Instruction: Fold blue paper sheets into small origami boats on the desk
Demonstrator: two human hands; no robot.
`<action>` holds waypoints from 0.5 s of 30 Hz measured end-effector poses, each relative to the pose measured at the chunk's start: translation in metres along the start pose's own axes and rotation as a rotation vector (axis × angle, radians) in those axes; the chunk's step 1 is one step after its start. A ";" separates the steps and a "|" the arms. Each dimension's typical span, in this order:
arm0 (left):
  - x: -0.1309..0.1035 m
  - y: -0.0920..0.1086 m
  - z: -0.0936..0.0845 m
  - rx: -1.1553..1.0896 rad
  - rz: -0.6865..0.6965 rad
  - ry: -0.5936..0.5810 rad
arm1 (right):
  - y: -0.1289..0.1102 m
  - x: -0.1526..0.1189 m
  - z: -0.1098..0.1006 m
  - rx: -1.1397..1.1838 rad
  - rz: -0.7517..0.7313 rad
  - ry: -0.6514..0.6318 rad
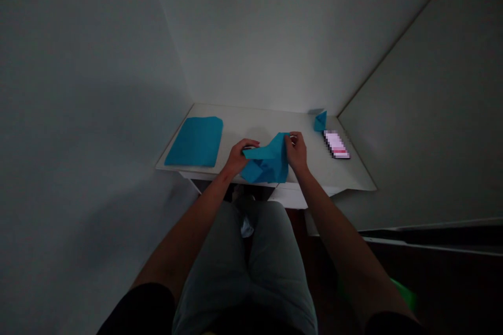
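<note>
"Blue paper (271, 161), well creased, is between the two hands. Where exactly is it?"

"At the front edge of the white table (251, 119), near the middle. Whether its lower edge touches the tabletop, I can't tell."

"And how do the hands stand?"

"Apart from each other, one at each side of the paper. The left hand (237, 158) has its thumb and fingers closed on the left side; the right hand (297, 153) pinches the upper right corner."

"Which step would you call it?"

"Folding or shaping, I'd judge: the paper is bent into several facets, and neither flat nor pressed neatly shut. The next move seems to call for a light, even grip on both sides, so that the creases line up without the thin paper crumpling or tearing."

"Now count things for me."

"One creased paper in the hands. One flat blue rectangle (195, 141) at the table's left end, though whether that is a single sheet or a pile, I can't say. One small folded blue piece (320, 121) near the back right corner. One phone (336, 145), just beside that piece, its screen lit but blurred out. Two hands, one table."
</note>
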State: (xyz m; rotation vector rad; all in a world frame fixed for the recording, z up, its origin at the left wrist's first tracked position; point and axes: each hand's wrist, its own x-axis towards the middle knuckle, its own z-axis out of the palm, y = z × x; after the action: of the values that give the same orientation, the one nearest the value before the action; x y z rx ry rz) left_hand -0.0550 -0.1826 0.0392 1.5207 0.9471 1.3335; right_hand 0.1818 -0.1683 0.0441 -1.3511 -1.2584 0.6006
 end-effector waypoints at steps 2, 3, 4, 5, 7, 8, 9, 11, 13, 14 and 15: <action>0.002 0.006 0.003 0.009 -0.065 0.070 | -0.006 -0.003 -0.010 -0.048 -0.041 0.061; 0.003 0.009 0.005 0.007 -0.104 0.111 | -0.009 -0.004 -0.014 -0.064 -0.053 0.088; 0.004 0.011 0.007 0.005 -0.140 0.155 | -0.012 -0.007 -0.017 -0.072 -0.061 0.113; 0.006 0.014 0.009 0.009 -0.164 0.197 | -0.016 -0.009 -0.019 -0.073 -0.067 0.137; 0.008 0.017 0.009 0.038 -0.175 0.266 | -0.023 -0.012 -0.025 -0.049 -0.064 0.158; 0.009 0.018 0.008 0.062 -0.170 0.290 | -0.025 -0.013 -0.028 -0.028 -0.054 0.155; 0.009 0.019 0.006 0.089 -0.161 0.302 | -0.027 -0.013 -0.031 -0.005 -0.040 0.147; 0.011 0.019 -0.001 0.149 -0.148 0.306 | -0.027 -0.009 -0.040 0.027 -0.006 0.128; 0.013 0.019 -0.012 0.206 -0.153 0.288 | -0.023 -0.001 -0.050 0.025 0.014 0.113; 0.015 0.019 -0.017 0.231 -0.160 0.265 | -0.021 0.003 -0.055 0.016 0.016 0.101; 0.017 0.019 -0.023 0.254 -0.172 0.236 | -0.019 0.008 -0.061 -0.002 0.012 0.085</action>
State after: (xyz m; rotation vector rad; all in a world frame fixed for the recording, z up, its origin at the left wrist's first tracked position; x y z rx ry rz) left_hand -0.0760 -0.1698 0.0634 1.4485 1.4096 1.3248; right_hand 0.2324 -0.1879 0.0779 -1.3727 -1.1832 0.5455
